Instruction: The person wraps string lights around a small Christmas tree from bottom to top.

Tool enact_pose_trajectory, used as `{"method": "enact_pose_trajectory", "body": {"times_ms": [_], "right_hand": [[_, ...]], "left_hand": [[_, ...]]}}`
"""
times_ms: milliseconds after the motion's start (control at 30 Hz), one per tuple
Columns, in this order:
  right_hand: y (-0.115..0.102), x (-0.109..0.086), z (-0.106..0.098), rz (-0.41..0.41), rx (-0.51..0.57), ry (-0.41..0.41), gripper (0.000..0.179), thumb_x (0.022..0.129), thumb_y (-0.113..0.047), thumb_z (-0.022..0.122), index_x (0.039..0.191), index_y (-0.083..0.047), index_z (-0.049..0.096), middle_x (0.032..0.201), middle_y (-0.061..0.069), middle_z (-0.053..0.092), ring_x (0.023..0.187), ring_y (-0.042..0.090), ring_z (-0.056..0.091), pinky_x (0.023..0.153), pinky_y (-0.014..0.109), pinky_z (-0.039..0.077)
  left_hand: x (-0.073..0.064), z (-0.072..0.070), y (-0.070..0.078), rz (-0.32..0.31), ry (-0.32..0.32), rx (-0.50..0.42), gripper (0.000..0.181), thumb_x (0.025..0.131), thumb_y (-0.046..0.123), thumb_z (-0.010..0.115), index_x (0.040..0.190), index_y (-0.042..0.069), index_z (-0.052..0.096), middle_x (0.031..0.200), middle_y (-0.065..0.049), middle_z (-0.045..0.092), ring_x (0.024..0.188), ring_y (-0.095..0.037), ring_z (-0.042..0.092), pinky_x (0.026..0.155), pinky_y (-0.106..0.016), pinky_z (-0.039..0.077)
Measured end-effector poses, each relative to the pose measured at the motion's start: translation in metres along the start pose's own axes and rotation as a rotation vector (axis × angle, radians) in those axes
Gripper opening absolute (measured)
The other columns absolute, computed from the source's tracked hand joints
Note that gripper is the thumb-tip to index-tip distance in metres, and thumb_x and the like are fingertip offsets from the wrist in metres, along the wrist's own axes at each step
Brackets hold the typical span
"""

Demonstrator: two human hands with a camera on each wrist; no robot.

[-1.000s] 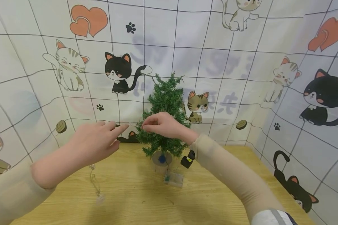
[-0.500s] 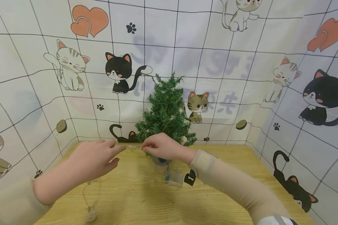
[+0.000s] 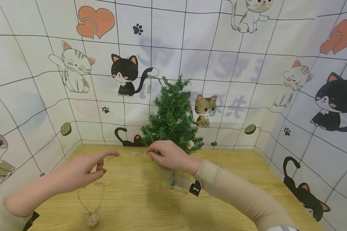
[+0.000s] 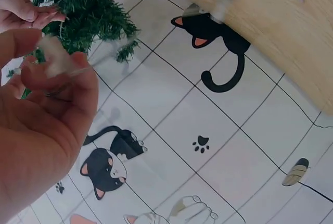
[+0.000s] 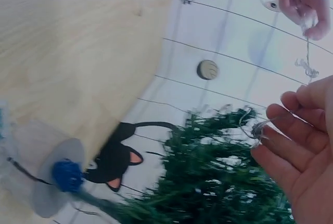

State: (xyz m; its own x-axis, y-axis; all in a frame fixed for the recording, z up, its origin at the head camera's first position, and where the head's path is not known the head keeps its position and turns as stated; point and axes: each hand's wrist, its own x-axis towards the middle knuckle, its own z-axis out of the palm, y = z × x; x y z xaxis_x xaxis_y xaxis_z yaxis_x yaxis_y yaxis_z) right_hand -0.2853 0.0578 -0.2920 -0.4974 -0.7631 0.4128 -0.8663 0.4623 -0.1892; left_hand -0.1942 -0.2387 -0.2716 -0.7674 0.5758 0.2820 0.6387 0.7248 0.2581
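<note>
My left hand (image 3: pixel 78 168) is at the left, its index finger stretched toward the right. In the left wrist view its thumb and fingers pinch a small clear-white piece (image 4: pixel 56 56), blurred. My right hand (image 3: pixel 171 155), in front of the tree's lower branches, pinches a thin wire (image 5: pixel 285 115) between thumb and fingertips. That wire runs between both hands with small clear clusters (image 5: pixel 307 69) on it. Behind the right hand stands a small green artificial tree (image 3: pixel 173 110). Below the left hand, a thin looped string carries a pale roundish ornament (image 3: pixel 92 220); whether it lies or hangs is unclear.
A clear battery box (image 3: pixel 180 184) lies on the wooden table (image 3: pixel 133 195) in front of the tree's base. A blue piece (image 5: pixel 67 175) shows at the trunk's foot. A pale ornament (image 3: pixel 190 144) sits in the lower right branches. A cat-patterned cloth (image 3: pixel 173 61) hangs behind.
Both hands have come down from the tree's mid-height. The left hand has since moved left, widening the gap to the right hand. The looped string has shifted lower and to the left.
</note>
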Motion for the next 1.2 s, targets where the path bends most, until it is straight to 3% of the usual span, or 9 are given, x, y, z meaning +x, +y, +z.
{"method": "enact_pose_trajectory", "body": {"times_ms": [133,300,367,467,633,733,867,1067,1200], "right_hand": [[0.002,0.009,-0.012,-0.016,-0.004,0.142,0.014,0.097,-0.016,0.060,0.104,-0.012,0.071,0.100,-0.002,0.068,0.088,0.009,0.060,0.076,0.025,0.048],[0.002,0.028,-0.026,0.017,0.007,0.287,0.014,0.097,-0.016,0.061,0.103,-0.011,0.072,0.097,-0.002,0.065,0.078,0.008,0.053,0.069,0.025,0.043],[0.001,0.035,-0.027,0.048,0.045,0.297,0.015,0.097,-0.017,0.060,0.104,-0.011,0.072,0.096,-0.002,0.064,0.072,0.007,0.051,0.065,0.025,0.042],[-0.001,0.045,-0.026,0.076,0.121,0.292,0.016,0.098,-0.017,0.059,0.105,-0.011,0.072,0.097,-0.001,0.065,0.072,0.006,0.053,0.065,0.024,0.044],[-0.002,0.050,-0.021,0.114,0.250,0.250,0.017,0.099,-0.016,0.058,0.106,-0.010,0.072,0.098,0.002,0.069,0.077,0.009,0.061,0.069,0.025,0.047],[-0.003,0.044,-0.019,0.133,0.290,0.174,0.018,0.099,-0.017,0.056,0.108,-0.011,0.071,0.100,0.003,0.070,0.077,0.008,0.063,0.069,0.025,0.048],[-0.002,0.034,-0.021,0.124,0.239,0.118,0.017,0.100,-0.017,0.055,0.108,-0.012,0.069,0.095,0.000,0.069,0.071,0.005,0.058,0.067,0.024,0.047],[0.006,0.031,-0.036,0.112,0.252,0.274,0.015,0.099,-0.014,0.056,0.105,-0.009,0.069,0.090,0.005,0.069,0.075,0.016,0.064,0.065,0.027,0.047],[0.010,0.029,-0.040,0.129,0.282,0.270,0.016,0.100,-0.015,0.055,0.106,-0.009,0.069,0.091,0.007,0.070,0.078,0.019,0.065,0.065,0.027,0.047]], "left_hand": [[-0.003,-0.013,-0.002,-0.072,0.078,-0.057,0.058,0.095,0.006,0.058,0.146,0.024,0.040,0.074,0.011,0.050,0.049,0.000,0.036,0.044,-0.023,0.037],[-0.003,-0.034,-0.009,-0.115,0.220,0.070,0.020,0.097,0.013,0.058,0.116,0.015,0.067,0.069,0.012,0.053,0.048,-0.002,0.033,0.042,-0.025,0.032],[-0.005,-0.040,-0.012,-0.138,0.274,0.124,0.012,0.096,0.016,0.060,0.102,0.015,0.071,0.070,0.011,0.055,0.049,-0.003,0.034,0.043,-0.025,0.031],[-0.008,-0.046,-0.015,-0.231,0.322,0.171,0.014,0.098,0.023,0.058,0.097,0.016,0.070,0.073,0.007,0.058,0.048,-0.008,0.035,0.044,-0.027,0.030],[-0.012,-0.053,-0.017,-0.348,0.321,0.208,0.026,0.100,0.034,0.052,0.097,0.014,0.068,0.076,0.003,0.061,0.051,-0.014,0.038,0.045,-0.030,0.029],[-0.013,-0.055,-0.016,-0.355,0.320,0.236,0.027,0.099,0.036,0.053,0.096,0.015,0.069,0.075,0.005,0.061,0.051,-0.014,0.040,0.043,-0.031,0.029],[-0.013,-0.055,-0.014,-0.335,0.327,0.282,0.026,0.099,0.037,0.055,0.093,0.016,0.069,0.069,0.007,0.057,0.048,-0.014,0.038,0.040,-0.030,0.028],[-0.007,-0.055,-0.014,-0.297,0.322,0.308,0.028,0.099,0.037,0.054,0.094,0.014,0.069,0.063,0.009,0.053,0.049,-0.013,0.039,0.039,-0.030,0.028],[-0.005,-0.055,-0.014,-0.283,0.338,0.321,0.028,0.099,0.036,0.055,0.095,0.012,0.069,0.061,0.009,0.052,0.050,-0.013,0.040,0.040,-0.030,0.029]]}}
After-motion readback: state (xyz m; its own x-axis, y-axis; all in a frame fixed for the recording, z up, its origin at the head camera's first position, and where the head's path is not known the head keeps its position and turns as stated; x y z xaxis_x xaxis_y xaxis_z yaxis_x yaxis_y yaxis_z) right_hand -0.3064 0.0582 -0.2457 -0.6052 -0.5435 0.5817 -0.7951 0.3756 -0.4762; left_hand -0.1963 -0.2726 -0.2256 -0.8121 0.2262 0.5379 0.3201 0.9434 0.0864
